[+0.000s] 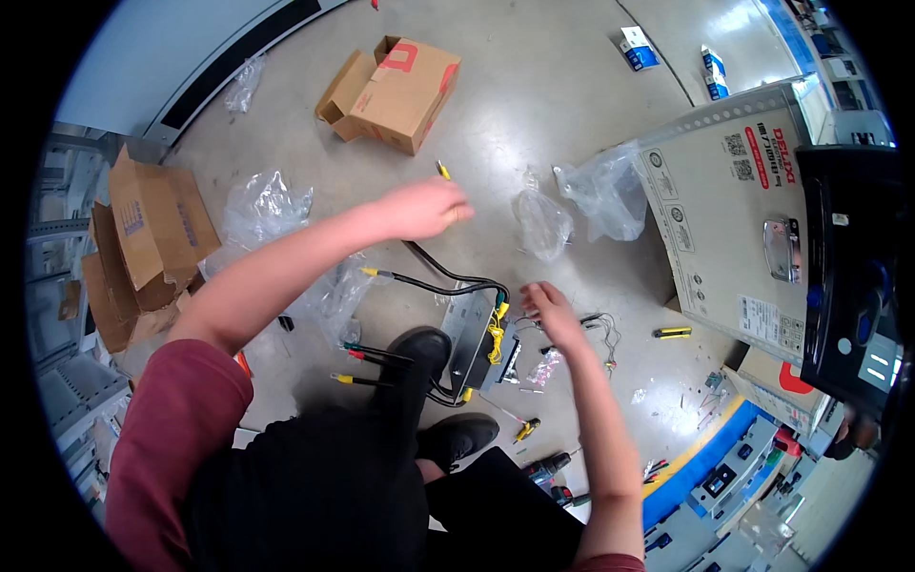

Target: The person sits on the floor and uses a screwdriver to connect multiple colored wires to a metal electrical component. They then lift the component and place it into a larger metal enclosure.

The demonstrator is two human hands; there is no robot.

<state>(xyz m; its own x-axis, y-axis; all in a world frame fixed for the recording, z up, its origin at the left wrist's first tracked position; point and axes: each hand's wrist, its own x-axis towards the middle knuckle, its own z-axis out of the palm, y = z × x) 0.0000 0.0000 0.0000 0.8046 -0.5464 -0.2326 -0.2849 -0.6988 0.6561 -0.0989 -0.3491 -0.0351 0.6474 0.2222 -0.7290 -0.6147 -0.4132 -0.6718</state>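
My left hand is closed, its fingers curled together, above a black cable. A yellow cable tip shows just beyond it; whether the fingers hold anything is hidden. Apart from the cables, my right hand hovers right of a grey metal unit, fingers loosely bent and apart, nothing visible in them. Black cables run out of the unit on its left, some ending in yellow lugs. A bundle of yellow wire lies on the unit. My shoe is against its left side.
Cardboard boxes stand far and left. Clear plastic bags litter the floor. At right is a large pale cabinet. A yellow cutter, a screwdriver and a power drill lie on the right.
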